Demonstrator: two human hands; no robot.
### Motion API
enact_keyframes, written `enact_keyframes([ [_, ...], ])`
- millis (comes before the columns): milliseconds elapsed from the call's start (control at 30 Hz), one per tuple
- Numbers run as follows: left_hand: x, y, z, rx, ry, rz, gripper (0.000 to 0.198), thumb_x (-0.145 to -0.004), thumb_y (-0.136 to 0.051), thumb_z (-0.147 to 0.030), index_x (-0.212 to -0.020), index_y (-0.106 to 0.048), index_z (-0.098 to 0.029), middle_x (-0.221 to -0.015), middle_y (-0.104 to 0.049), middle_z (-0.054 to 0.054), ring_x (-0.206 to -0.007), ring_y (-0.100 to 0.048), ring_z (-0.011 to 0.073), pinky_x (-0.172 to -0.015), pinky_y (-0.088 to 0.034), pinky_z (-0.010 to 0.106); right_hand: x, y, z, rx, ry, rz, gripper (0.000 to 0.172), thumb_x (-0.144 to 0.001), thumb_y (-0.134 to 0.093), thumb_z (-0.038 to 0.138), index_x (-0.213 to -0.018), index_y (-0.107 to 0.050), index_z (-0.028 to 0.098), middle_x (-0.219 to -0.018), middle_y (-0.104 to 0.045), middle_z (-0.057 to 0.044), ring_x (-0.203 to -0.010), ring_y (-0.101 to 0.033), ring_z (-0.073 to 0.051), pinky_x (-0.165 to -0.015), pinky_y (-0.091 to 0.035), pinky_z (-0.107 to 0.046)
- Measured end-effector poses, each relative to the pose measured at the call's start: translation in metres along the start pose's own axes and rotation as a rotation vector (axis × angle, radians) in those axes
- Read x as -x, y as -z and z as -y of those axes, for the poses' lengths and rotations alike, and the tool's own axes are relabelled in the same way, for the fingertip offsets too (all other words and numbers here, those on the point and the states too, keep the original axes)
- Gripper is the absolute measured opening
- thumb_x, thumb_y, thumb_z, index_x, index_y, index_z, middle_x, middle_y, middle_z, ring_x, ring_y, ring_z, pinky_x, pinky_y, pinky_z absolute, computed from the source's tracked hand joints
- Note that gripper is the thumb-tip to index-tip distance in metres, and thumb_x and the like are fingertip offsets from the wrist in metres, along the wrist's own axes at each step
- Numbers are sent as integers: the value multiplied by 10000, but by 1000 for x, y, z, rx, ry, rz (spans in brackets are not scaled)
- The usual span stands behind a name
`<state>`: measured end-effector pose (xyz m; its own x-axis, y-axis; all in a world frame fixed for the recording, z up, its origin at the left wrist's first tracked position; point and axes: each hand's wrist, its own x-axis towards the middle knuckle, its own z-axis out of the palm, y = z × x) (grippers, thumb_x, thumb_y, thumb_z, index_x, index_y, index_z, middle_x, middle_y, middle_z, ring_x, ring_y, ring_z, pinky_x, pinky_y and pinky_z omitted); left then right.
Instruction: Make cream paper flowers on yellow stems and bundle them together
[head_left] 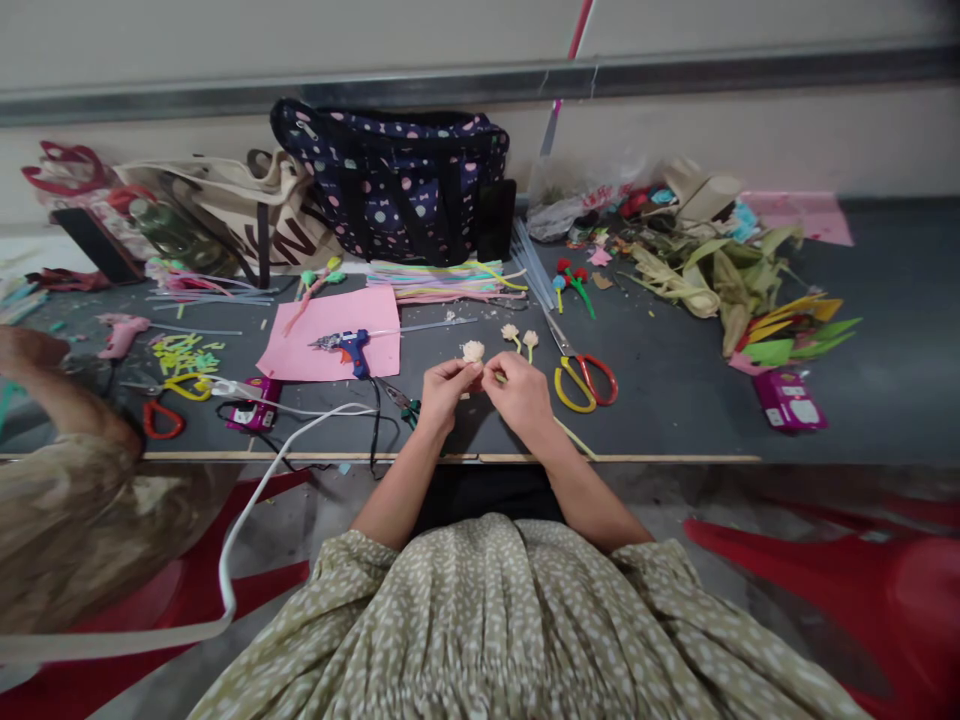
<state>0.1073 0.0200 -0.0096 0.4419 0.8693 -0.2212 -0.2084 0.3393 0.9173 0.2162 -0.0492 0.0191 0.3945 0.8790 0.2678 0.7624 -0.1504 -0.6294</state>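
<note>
Near the table's front edge, my left hand (444,392) pinches a small cream flower (472,351) between thumb and fingertips. My right hand (519,390) is closed right beside it, fingertips pressed together. From under that hand a pale yellow pipe cleaner (576,440) runs out toward the edge; its other end is hidden by the fingers. Two similar cream flowers on short stems, a left one (510,332) and a right one (530,341), lie just beyond my hands. Scissors (577,372) with one yellow and one red handle rest to the right, and pliers (403,402) to the left.
A blue glue gun (349,347) lies on pink paper (292,345), its cord trailing near a white cable (262,490). Bags (397,180) and bundled pipe cleaners (442,283) line the back. Dried husks (690,265) lie right. A co-worker's arm (67,400) is at left.
</note>
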Motion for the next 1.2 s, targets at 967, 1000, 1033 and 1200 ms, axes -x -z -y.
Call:
enact_keyframes([
  [967, -4, 10, 0, -63, -118, 42, 218, -600, -815, -315, -740, -739, -166, -671, -681, 16, -581, -577, 95, -621, -489, 237, -10, 3, -15, -532, -178, 137, 188, -731, -597, 335, -679, -632, 157, -608, -625, -1, -522, -509, -95, -530, -406, -215],
  [1000, -4, 10, 0, -56, -107, 38, 217, -596, -817, -313, -733, -737, -164, -662, -677, 14, -571, -575, 90, -611, -487, 231, -10, 3, -15, -530, -180, 137, 187, -730, -598, 335, -678, -630, 158, -606, -622, -1, -522, -508, -96, -528, -405, -214],
  [1033, -5, 10, 1, -50, -99, 33, 213, -593, -818, -309, -724, -735, -164, -652, -673, 11, -561, -571, 83, -601, -484, 224, -10, 2, -15, -528, -181, 138, 186, -727, -599, 335, -676, -628, 159, -603, -619, 1, -523, -507, -96, -527, -405, -213],
  [1200, -7, 8, 2, -26, -76, 16, 155, -601, -796, -258, -700, -725, -163, -631, -666, -1, -546, -573, 70, -597, -478, 208, -10, -1, -17, -534, -191, 139, 177, -720, -595, 327, -676, -627, 159, -603, -621, -2, -522, -511, -98, -530, -411, -215],
])
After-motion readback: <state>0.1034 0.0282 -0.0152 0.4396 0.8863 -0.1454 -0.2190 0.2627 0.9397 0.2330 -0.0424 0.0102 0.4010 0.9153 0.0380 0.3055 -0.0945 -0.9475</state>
